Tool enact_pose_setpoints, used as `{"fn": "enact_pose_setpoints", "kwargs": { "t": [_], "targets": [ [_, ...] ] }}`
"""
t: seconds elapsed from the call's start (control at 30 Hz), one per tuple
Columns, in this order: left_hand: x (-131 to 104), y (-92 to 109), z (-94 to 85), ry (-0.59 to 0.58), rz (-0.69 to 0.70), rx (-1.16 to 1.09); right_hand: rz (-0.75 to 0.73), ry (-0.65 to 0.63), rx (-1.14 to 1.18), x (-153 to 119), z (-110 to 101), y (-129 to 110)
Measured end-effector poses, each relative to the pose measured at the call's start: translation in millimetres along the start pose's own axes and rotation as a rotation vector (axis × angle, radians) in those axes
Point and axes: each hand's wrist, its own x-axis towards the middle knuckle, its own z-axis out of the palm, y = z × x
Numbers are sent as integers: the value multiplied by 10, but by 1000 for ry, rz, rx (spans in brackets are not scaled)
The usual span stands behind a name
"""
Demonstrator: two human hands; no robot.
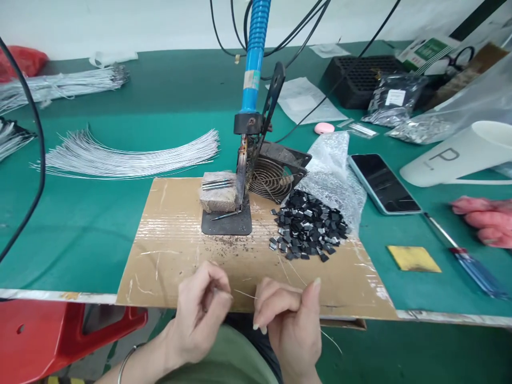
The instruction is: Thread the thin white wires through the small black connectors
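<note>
Over the front edge of the cardboard sheet (176,266), my right hand (290,320) is curled around a thin white wire (332,341). One end of the wire sticks out to the left and the other hangs below on the right. My left hand (204,314) is closed with thumb against fingers, a little left of the wire's tip; what it pinches, if anything, is hidden. Beyond the hands, a soldering iron (241,170) on a blue spring-sleeved holder (256,48) points down at a dark metal plate (228,226). Small black clip-like parts (310,224) lie heaped to the right.
A fan (272,178) stands behind the iron. White wires (132,154) are fanned out at left. On the right lie a phone (386,184), a white cup (460,154), a yellow sponge (414,258) and a screwdriver (472,266). A red stool (48,336) is below left.
</note>
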Motion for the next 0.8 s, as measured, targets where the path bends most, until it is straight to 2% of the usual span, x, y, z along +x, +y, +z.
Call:
{"fn": "enact_pose_setpoints", "kwargs": {
  "t": [0.07, 0.1, 0.2, 0.3, 0.37, 0.47, 0.63, 0.73, 0.8],
  "targets": [
    [19, 5, 18, -107, 55, 12, 25, 8, -13, -15, 11, -8],
    [31, 3, 31, -124, 82, 22, 38, 9, -16, -20, 12, -12],
    [56, -19, 64, -108, 113, 2, 64, -11, -26, -26, -2, -23],
    [55, -38, 69, -82, 59, -61, 72, -19, 1, -21, -9, -34],
    [47, -37, 63, -63, 10, -99, 142, 15, -12, -19, 14, -49],
    [37, -23, 60, -28, -40, -125, 230, 79, -164, -17, 79, -74],
    [28, -28, 78, -2, -49, -133, 146, 44, -427, -9, 116, -55],
    [20, -37, 85, -9, -60, -147, 77, 18, -430, -9, 94, -31],
    [16, -36, 88, -13, -58, -151, 91, 37, -390, -13, 98, -33]
  ]
}}
